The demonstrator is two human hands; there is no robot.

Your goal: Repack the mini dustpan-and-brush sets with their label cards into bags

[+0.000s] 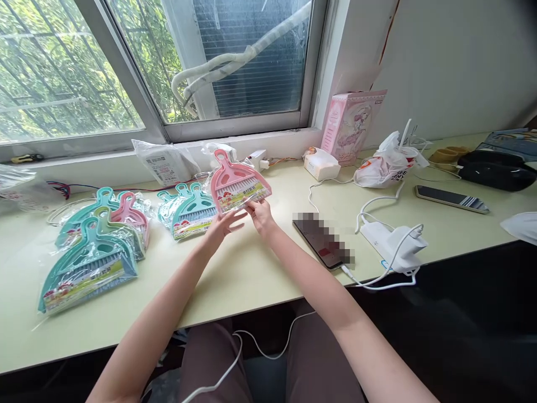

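A pink dustpan and brush set in clear plastic wrap is lifted above the table, its handle pointing away from me. My right hand pinches its lower edge near the printed label. At the lower left corner, my left hand grips the wrap, with some fingers stretched out beneath it. Just left of it lie teal dustpan and brush sets, also wrapped. Further left is a pile of wrapped sets, with a teal set in front, a green one and a pink one behind.
A phone on a cable and a white power strip lie to the right. Behind stand a tissue pack, a pink box and a white plastic bag. Another phone and a black case sit far right.
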